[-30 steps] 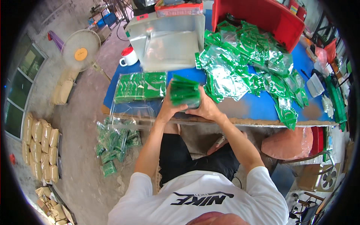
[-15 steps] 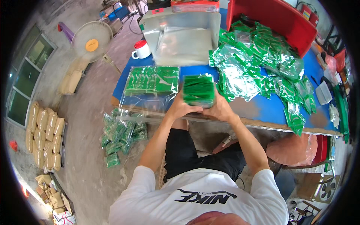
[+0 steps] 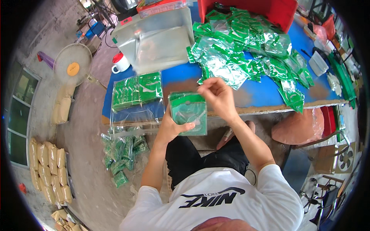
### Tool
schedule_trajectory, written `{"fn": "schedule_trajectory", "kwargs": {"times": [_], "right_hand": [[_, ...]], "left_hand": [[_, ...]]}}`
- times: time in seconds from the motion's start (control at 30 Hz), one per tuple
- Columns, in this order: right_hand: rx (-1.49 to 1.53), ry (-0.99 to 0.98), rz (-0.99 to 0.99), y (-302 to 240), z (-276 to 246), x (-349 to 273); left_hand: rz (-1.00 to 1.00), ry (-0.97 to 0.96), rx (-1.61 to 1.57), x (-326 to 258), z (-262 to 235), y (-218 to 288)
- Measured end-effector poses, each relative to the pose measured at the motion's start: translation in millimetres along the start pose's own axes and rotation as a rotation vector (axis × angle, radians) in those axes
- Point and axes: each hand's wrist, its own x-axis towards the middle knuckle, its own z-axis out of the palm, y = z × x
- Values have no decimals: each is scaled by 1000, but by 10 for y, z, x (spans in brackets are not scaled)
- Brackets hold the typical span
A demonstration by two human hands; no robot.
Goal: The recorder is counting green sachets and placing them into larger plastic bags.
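In front of me my left hand [image 3: 171, 128] grips a stack of flat green-and-clear plastic packets [image 3: 187, 111], its thumb across the front one. My right hand [image 3: 219, 96] is at the stack's upper right corner. Its fingers are curled into a pinch, and what they hold, if anything, does not show. To the left, green packets in rows [image 3: 138, 89] lie in a large clear bag [image 3: 148, 113] that hangs over the table's front edge. A heap of loose green packets [image 3: 246, 46] spreads over the blue table [image 3: 181, 79] beyond my right hand.
A red bin [image 3: 269, 13] backs the heap. A stack of clear sheets [image 3: 162, 46] lies by a red-and-white mug [image 3: 120, 62]. Filled green packs [image 3: 123, 152] sit on the floor at left, near a standing fan [image 3: 72, 65]. A pinkish sack [image 3: 300, 127] is under the table's right side.
Both hands held the packet stack edge-on; now my left hand alone holds it, nearer me, with its flat face showing. The right hand has shifted to its upper right corner. The view has turned.
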Motion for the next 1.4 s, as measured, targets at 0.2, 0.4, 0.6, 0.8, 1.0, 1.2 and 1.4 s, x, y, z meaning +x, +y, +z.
{"fn": "schedule_trajectory", "kwargs": {"times": [0.2, 0.4, 0.6, 0.8, 1.0, 1.2, 1.4], "right_hand": [[-213, -297, 61, 158, -251, -274], [-47, -416, 139, 29, -137, -363], [20, -342, 286, 48, -299, -473], [86, -268, 272, 208, -324, -585], [365, 184, 274, 173, 76, -724], [550, 248, 363, 177, 148, -964], [-1082, 132, -579, -541, -284, -785]], "left_hand": [[-157, -10, 21, -16, -67, -173], [-103, -54, -3, -21, 73, -82], [-30, 38, -87, -43, 205, -424], [-106, 83, -356, -61, 167, -508], [-174, 135, -662, -354, 446, -687], [-73, 318, -483, -344, 664, -531], [46, 137, 142, -334, 233, -393]]}}
